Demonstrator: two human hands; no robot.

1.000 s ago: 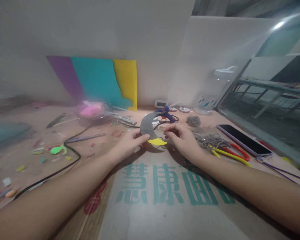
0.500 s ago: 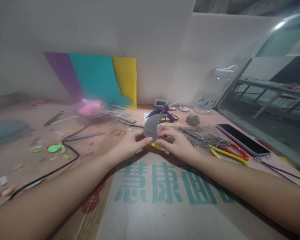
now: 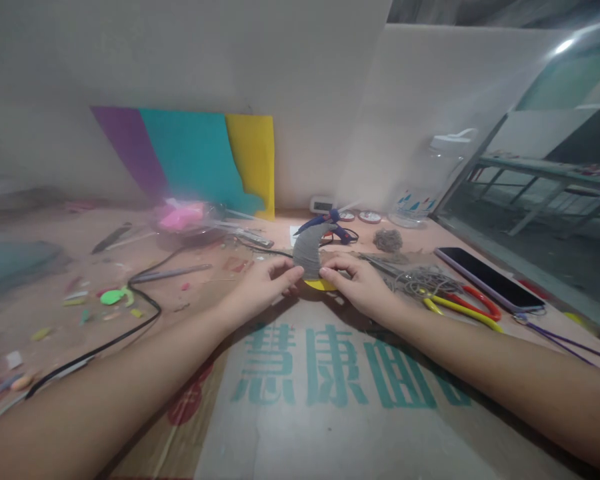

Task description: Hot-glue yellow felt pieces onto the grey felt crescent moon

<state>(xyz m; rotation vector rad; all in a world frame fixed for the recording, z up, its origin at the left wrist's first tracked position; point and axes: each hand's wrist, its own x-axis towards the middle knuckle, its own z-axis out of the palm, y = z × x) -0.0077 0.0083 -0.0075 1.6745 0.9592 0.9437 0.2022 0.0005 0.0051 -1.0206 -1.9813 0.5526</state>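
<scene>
A crescent moon shape, wrapped in grey cord, stands tilted up between my two hands. Its lower end is bare and yellow. My left hand pinches it from the left, thumb on the near face and fingers curled behind. From the right, my right hand grips it the same way, with the thumb by the border of grey and yellow. Behind the crescent lies a blue glue gun, partly covered by it. Loose grey cord lies tangled to the right of my right hand.
Yellow-and-red-handled scissors and a phone lie at right. A clear bottle and a ball of grey cord stand farther back. Scraps and a black cable spread over the left side. A lettered sack covers the front.
The crescent has turned slightly in my hands, and more of its yellow lower end shows. My right thumb has moved up along it. The view has shifted a little.
</scene>
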